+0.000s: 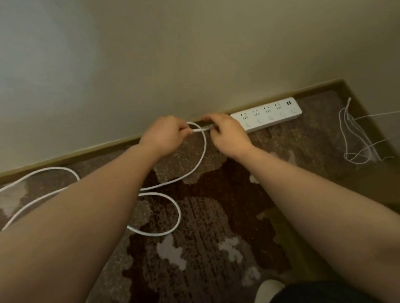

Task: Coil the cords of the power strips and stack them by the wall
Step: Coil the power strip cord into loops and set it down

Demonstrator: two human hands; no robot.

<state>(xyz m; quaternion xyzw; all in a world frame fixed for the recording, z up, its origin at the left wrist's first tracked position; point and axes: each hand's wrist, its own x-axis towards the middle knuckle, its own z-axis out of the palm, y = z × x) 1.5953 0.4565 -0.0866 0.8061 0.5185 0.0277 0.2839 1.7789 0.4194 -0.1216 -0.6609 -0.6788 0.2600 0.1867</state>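
A white power strip (269,117) lies on the carpet against the wall (163,58), sockets facing up. Its white cord (201,156) runs left from the strip, forms one loop below my hands, then trails in wide curves across the carpet to the left edge. My left hand (166,136) pinches the cord near the top of the loop. My right hand (228,132) grips the cord just left of the strip's end. The two hands are close together, with a short stretch of cord between them.
A brown patterned carpet (201,246) covers the floor up to the baseboard (75,156). A tangle of thin white cables (356,139) lies at the right by the corner. My knee in dark cloth (325,294) and a pale shoe (267,292) show at the bottom.
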